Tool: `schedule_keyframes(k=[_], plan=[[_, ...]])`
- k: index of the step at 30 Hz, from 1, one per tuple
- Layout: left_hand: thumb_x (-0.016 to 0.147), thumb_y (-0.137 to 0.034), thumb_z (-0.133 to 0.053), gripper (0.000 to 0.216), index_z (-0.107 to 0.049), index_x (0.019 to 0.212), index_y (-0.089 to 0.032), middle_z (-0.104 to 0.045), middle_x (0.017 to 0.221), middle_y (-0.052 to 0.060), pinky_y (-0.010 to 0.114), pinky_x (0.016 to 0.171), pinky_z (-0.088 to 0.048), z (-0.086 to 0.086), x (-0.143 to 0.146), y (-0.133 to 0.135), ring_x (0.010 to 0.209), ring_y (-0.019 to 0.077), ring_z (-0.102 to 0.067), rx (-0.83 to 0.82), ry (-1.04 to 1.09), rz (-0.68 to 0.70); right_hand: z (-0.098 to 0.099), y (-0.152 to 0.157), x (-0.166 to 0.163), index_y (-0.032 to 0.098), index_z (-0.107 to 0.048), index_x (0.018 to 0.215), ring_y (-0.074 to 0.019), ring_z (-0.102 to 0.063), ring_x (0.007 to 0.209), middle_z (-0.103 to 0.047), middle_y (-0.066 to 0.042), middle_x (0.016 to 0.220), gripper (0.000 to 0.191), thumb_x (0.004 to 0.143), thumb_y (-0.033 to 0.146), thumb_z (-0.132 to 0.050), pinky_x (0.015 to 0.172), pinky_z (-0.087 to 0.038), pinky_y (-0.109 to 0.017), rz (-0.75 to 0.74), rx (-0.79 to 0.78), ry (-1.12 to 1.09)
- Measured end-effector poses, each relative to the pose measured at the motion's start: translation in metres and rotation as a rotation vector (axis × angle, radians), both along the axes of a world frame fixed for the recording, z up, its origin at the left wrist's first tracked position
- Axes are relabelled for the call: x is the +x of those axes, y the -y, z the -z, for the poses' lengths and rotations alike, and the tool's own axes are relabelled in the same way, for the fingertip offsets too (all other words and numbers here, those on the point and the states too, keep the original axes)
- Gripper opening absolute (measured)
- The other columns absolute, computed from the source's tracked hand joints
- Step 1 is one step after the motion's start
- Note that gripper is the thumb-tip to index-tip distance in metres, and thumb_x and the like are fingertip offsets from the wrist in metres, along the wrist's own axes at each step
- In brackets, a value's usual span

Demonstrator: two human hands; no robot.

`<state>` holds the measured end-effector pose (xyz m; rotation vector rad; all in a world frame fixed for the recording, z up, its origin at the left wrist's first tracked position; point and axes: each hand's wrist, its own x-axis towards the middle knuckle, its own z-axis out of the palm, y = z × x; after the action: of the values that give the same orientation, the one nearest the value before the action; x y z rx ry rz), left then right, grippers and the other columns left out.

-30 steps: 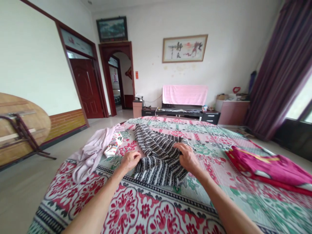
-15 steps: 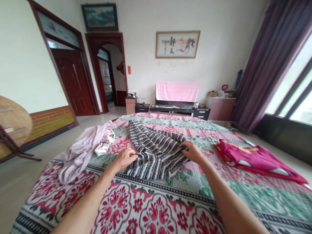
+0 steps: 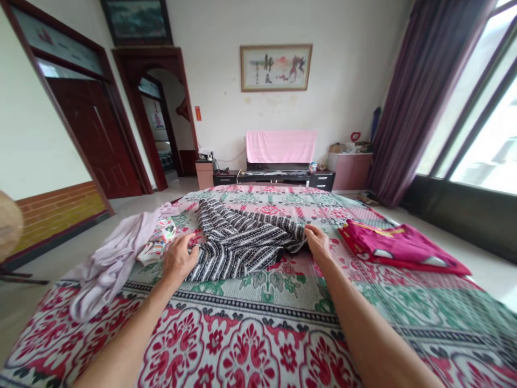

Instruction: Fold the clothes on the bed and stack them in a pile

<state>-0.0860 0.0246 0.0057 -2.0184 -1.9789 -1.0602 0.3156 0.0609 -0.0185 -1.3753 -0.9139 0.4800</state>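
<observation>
A black-and-white striped knit garment [image 3: 242, 242] lies crumpled on the patterned bedspread [image 3: 258, 334]; its exact cut does not show. At its right end, my right hand [image 3: 318, 242] pinches a gathered edge, lifting it slightly. My left hand [image 3: 180, 258] is by the garment's left edge, thumb and fingers apart, not gripping the cloth. Just beyond the left hand lies a small white printed cloth [image 3: 155, 242]. A pale pink garment [image 3: 109, 258] is heaped to the left of that.
Folded magenta and red clothes [image 3: 404, 245] are stacked on the right side of the bed. Past the far edge stands a low black cabinet [image 3: 321, 180], with a pink cloth [image 3: 280, 146] draped over a screen. A purple curtain [image 3: 420, 97] hangs at right.
My left hand has let go of the fabric and moved left. The right hand still holds its edge, now pulled further from the left hand. The view has turned slightly right.
</observation>
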Motion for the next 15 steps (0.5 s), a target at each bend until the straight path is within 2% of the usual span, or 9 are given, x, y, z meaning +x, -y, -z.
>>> schedule_keyframes(k=[1, 3, 6, 8, 11, 13, 15], plan=[[0.079, -0.033, -0.046, 0.035, -0.061, 0.107, -0.017, -0.058, 0.12, 0.01, 0.032, 0.1, -0.036, -0.004, 0.008, 0.004, 0.113, 0.0227, -0.051, 0.057, -0.049, 0.091, 0.0, 0.0, 0.002, 0.01, -0.07, 0.095, -0.0172, -0.056, 0.063, -0.067, -0.005, 0.07, 0.048, 0.061, 0.037, -0.05, 0.059, -0.043, -0.027, 0.034, 0.0, 0.009], [0.079, -0.037, -0.05, 0.028, -0.066, 0.096, -0.02, -0.058, 0.121, 0.007, 0.029, 0.103, -0.034, -0.011, 0.025, 0.012, 0.114, 0.0207, -0.05, 0.032, -0.121, 0.316, 0.003, 0.0, 0.009, 0.012, -0.071, 0.096, -0.0176, -0.057, 0.063, -0.068, -0.004, 0.071, 0.048, 0.062, 0.035, -0.046, 0.06, -0.043, -0.028, 0.101, 0.001, 0.022], [0.072, -0.042, -0.061, 0.029, -0.068, 0.092, -0.023, -0.058, 0.121, 0.005, 0.03, 0.1, -0.036, -0.011, 0.048, 0.023, 0.113, 0.0217, -0.05, -0.201, -0.23, 0.635, 0.012, -0.004, 0.022, 0.013, -0.071, 0.094, -0.0194, -0.059, 0.07, -0.069, -0.006, 0.077, 0.048, 0.059, 0.03, -0.043, 0.063, -0.044, -0.028, 0.113, 0.012, 0.033], [0.072, -0.038, -0.061, 0.027, -0.069, 0.094, -0.023, -0.059, 0.12, 0.005, 0.031, 0.097, -0.038, -0.007, 0.059, 0.028, 0.112, 0.0224, -0.051, -0.286, -0.25, 0.723, 0.018, -0.008, 0.029, 0.013, -0.071, 0.095, -0.0203, -0.061, 0.076, -0.07, -0.006, 0.08, 0.051, 0.055, 0.026, -0.041, 0.065, -0.045, -0.028, 0.053, 0.018, 0.015], [0.079, -0.031, -0.049, 0.022, -0.069, 0.082, -0.02, -0.067, 0.091, 0.004, 0.028, 0.082, -0.042, -0.006, 0.063, 0.027, 0.086, 0.0176, -0.059, -0.327, -0.113, 0.706, 0.022, -0.012, 0.035, 0.013, -0.069, 0.096, -0.0212, -0.063, 0.081, -0.07, -0.007, 0.083, 0.054, 0.051, 0.022, -0.04, 0.066, -0.046, -0.028, -0.041, 0.021, -0.03], [0.081, -0.035, -0.046, 0.027, -0.066, 0.077, -0.019, -0.065, 0.071, 0.001, 0.025, 0.069, -0.042, -0.009, 0.057, 0.02, 0.069, 0.0145, -0.057, -0.346, 0.119, 0.619, 0.023, -0.012, 0.035, 0.013, -0.069, 0.095, -0.0215, -0.064, 0.083, -0.07, -0.008, 0.085, 0.054, 0.05, 0.02, -0.04, 0.066, -0.048, -0.028, -0.1, 0.024, -0.053], [0.077, -0.043, -0.05, 0.031, -0.065, 0.078, -0.017, -0.063, 0.066, 0.0, 0.023, 0.062, -0.041, -0.013, 0.045, 0.011, 0.064, 0.014, -0.055, -0.313, 0.433, 0.475, 0.022, -0.012, 0.031, 0.014, -0.067, 0.097, -0.0208, -0.064, 0.085, -0.07, -0.007, 0.088, 0.054, 0.051, 0.019, -0.04, 0.066, -0.049, -0.029, -0.198, 0.012, -0.052]])
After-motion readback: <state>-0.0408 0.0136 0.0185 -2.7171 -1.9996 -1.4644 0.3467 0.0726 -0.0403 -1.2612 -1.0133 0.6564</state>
